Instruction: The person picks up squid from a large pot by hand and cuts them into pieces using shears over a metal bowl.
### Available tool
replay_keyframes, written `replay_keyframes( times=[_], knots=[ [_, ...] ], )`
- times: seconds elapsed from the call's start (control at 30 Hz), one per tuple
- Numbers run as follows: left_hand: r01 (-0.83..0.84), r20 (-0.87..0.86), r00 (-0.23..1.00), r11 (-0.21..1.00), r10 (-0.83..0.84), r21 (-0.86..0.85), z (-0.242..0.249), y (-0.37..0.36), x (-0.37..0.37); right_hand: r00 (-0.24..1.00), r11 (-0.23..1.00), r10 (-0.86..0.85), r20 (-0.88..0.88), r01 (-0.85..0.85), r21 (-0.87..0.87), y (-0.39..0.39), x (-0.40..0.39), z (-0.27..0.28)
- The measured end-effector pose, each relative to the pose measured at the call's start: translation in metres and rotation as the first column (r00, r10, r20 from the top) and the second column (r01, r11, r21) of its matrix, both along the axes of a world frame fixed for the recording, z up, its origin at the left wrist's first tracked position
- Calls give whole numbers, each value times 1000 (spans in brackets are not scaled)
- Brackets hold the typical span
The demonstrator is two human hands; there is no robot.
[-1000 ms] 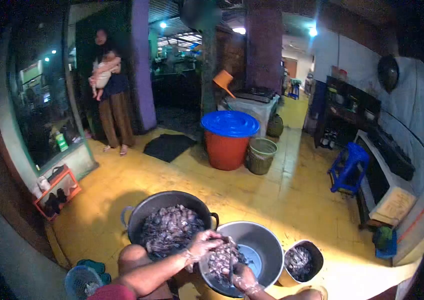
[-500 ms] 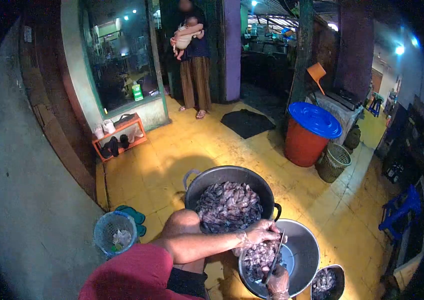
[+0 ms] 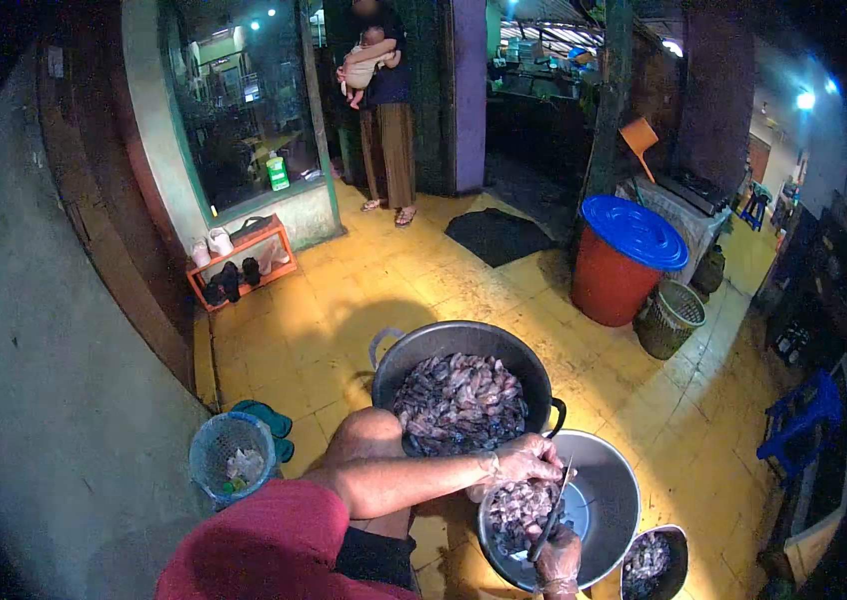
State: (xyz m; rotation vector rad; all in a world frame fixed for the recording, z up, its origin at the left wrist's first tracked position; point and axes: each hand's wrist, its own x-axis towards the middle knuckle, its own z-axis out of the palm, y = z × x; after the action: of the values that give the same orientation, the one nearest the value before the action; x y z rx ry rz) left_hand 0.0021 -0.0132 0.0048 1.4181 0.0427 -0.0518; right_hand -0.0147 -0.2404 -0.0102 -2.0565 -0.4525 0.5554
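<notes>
A metal bowl [image 3: 619, 480] below me holds pinkish and dark cut pieces [image 3: 524, 508], which look like squid. Over its near side, my right hand [image 3: 559, 560], in a clear plastic glove, grips a knife [image 3: 558, 505] with the blade pointing up and away. My left hand [image 3: 529, 460], also gloved, is closed above the bowl's left rim beside the blade tip. It pinches a small squid piece, mostly covered by the fingers. Just beyond stands a large dark pot [image 3: 504, 340] with a heap of glossy squid [image 3: 459, 400].
A smaller container of dark pieces [image 3: 649, 560] sits right of the bowl. On the left are a blue mesh basket [image 3: 209, 470] and green sandals [image 3: 269, 415]. Farther off stand a red bin with a blue lid [image 3: 634, 235], a wicker basket [image 3: 672, 320], and a person [image 3: 389, 130] holding a baby.
The view has tilted slightly, shifting the scene a little. Both hands stay over the bowl, the knife still beside the left fingers.
</notes>
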Motion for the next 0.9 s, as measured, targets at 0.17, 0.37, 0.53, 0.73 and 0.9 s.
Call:
replay_keyframes(
  times=[0.17, 0.37, 0.53, 0.73, 0.9],
  knots=[
    [135, -1, 990, 973, -138, 185, 7, -1, -5, 994, 996, -42, 100, 50, -77, 7, -7, 14],
    [80, 58, 995, 996, -82, 45, -16, -2, 3, 981, 988, -93, 172, 112, -105, 2, 2, 15],
    [-8, 217, 976, 998, -6, 62, -18, 1, 8, 991, 988, -117, -71, 124, 97, -3, 6, -7],
    [-85, 85, 992, 995, 89, -42, -4, 5, 2, 992, 990, 72, 103, -84, 111, 2, 0, -15],
    [-129, 42, 990, 984, 135, -124, -15, 2, 3, 995, 995, 87, 53, -85, -45, 4, -3, 4]
  ],
)
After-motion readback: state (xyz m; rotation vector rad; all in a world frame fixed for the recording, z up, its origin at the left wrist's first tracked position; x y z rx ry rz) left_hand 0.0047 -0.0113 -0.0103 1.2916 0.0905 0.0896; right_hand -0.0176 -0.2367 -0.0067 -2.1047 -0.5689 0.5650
